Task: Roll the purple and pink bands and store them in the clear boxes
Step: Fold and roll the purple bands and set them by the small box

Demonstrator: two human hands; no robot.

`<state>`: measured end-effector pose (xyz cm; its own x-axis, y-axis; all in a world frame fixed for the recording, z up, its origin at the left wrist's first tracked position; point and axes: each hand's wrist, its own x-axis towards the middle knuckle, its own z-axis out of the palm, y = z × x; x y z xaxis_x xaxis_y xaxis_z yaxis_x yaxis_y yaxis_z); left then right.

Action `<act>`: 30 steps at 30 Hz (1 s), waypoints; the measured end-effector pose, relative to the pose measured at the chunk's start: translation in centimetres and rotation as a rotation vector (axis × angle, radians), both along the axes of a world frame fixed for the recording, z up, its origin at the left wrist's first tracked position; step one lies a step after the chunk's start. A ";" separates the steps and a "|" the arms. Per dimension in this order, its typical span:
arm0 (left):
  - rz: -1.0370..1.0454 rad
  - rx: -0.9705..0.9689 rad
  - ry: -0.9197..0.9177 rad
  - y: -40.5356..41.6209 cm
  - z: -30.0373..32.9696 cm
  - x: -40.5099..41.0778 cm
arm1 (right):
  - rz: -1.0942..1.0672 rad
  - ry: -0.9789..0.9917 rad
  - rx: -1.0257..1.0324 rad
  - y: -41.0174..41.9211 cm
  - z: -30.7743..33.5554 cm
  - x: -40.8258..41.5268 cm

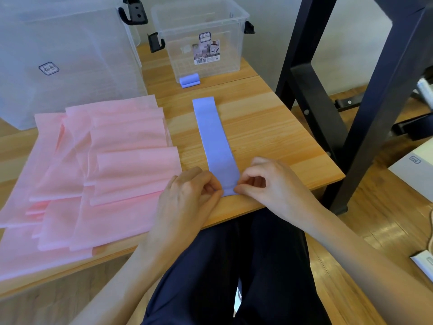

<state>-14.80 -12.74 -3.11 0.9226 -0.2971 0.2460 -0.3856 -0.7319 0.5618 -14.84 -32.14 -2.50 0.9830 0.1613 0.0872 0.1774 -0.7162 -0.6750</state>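
A long flat purple elastic band (214,139) lies stretched out on the light wooden tabletop (269,137), running from the near edge away toward the boxes. The person's left hand (189,191) and right hand (269,181) meet at its near end, each with thumb and fingertips curled in and pinching a corner of the band where the end is turned over into a small first fold. The rest of the strip lies flat and unrolled. To the left of it, a heap of wide pale pink bands (98,170) is spread in overlapping layers across the table, some reaching over the near edge. At the back left stands a large clear plastic storage box (65,59) with black clip handles; just right of it, farther back, is a smaller clear plastic box (201,38) with a printed label on its front. A small rolled purple band (189,80) sits on the table right against the front of that smaller box, outside it. Dark trousers (234,266) show below the table edge, and a black metal frame (351,102) rises on the right over a wooden floor.
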 end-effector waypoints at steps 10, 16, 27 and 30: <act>-0.006 -0.010 0.097 0.6 0.2 -0.1 | 0.100 0.036 -0.010 -0.3 0.2 -0.2; 0.033 0.027 0.175 0.2 0.9 0.6 | -0.022 0.026 0.026 0.4 0.0 0.0; -0.015 -0.083 0.088 1.2 -0.1 -0.5 | 0.069 -0.037 0.000 0.1 -0.3 -0.8; -0.003 -0.089 0.099 1.2 -0.1 -0.5 | 0.048 -0.017 -0.014 0.3 -0.1 -1.0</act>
